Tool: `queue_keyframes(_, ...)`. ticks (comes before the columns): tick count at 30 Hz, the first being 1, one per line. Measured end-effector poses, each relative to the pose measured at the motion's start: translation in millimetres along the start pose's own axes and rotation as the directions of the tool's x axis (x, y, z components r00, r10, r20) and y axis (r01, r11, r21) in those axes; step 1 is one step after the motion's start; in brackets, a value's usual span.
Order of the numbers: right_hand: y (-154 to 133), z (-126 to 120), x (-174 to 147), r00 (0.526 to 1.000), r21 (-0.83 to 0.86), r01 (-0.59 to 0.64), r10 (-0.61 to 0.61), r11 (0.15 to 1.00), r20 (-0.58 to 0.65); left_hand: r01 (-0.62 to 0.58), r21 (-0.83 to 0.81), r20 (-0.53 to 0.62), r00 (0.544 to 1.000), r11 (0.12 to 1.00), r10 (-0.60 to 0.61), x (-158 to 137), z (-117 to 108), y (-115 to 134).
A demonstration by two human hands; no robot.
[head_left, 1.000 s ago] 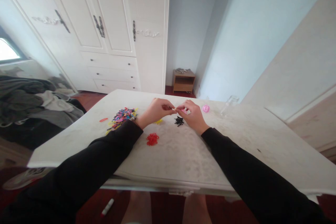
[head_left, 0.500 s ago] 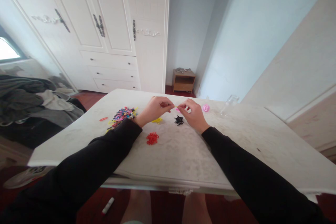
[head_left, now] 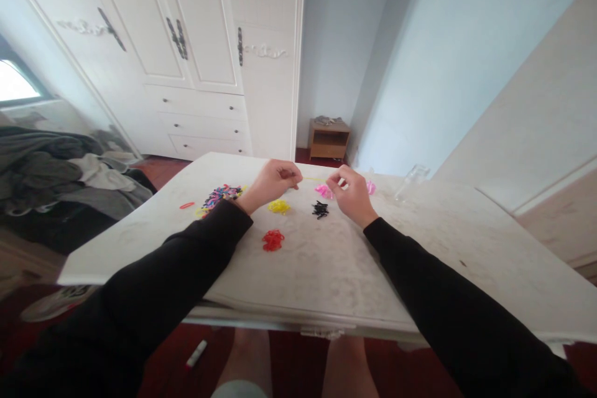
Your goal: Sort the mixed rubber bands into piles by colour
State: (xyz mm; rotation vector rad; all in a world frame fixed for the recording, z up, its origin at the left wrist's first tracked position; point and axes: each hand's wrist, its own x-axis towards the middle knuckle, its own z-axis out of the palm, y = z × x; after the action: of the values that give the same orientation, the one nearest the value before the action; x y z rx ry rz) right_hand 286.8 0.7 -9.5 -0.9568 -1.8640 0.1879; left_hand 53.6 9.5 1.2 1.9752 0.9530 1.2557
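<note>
Both my hands are raised a little over the white table (head_left: 326,273). My left hand (head_left: 273,179) and my right hand (head_left: 351,193) each pinch one end of a thin yellow rubber band (head_left: 313,180), which is stretched in a line between them. Below the hands lie small sorted heaps of bands: yellow (head_left: 278,206), black (head_left: 319,209), red (head_left: 272,239) and pink (head_left: 323,191). A mixed, many-coloured pile (head_left: 218,196) sits to the left of my left wrist.
A single red band (head_left: 186,205) lies at the table's left. A clear glass jar (head_left: 410,179) lies tipped at the back right, a pink object (head_left: 370,187) near it. A white wardrobe (head_left: 200,56), a wooden bedside cabinet (head_left: 329,140), clothes (head_left: 56,174) and a marker (head_left: 196,354) on the floor surround the table.
My hands have drawn apart, stretching the yellow band between them. The view has shifted slightly, uncovering the yellow and pink heaps.
</note>
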Motion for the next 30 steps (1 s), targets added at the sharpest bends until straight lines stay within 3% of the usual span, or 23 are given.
queue_keyframes(4,9,-6,4,0.992,0.006,-0.077,0.078,0.997,-0.098,0.015,0.011,-0.079,0.997,1.0,-0.014,4,-11,-6)
queue_keyframes(10,-4,10,-7,0.996,0.068,0.001,-0.007,0.998,0.088,-0.022,-0.006,0.164,0.986,1.0,0.023,0,2,-5)
queue_keyframes(15,-1,8,-9,0.998,0.074,-0.003,-0.002,0.997,0.068,-0.035,0.214,0.33,0.943,0.976,-0.038,0,-26,-5)
queue_keyframes(20,4,3,-8,0.999,0.067,-0.027,0.024,0.997,0.04,0.021,0.305,0.401,0.904,0.952,-0.148,-4,-50,-9)
queue_keyframes(30,-1,4,-10,0.995,0.054,0.003,-0.008,0.999,0.095,-0.009,0.449,0.412,0.889,0.894,-0.198,-8,-52,-3)
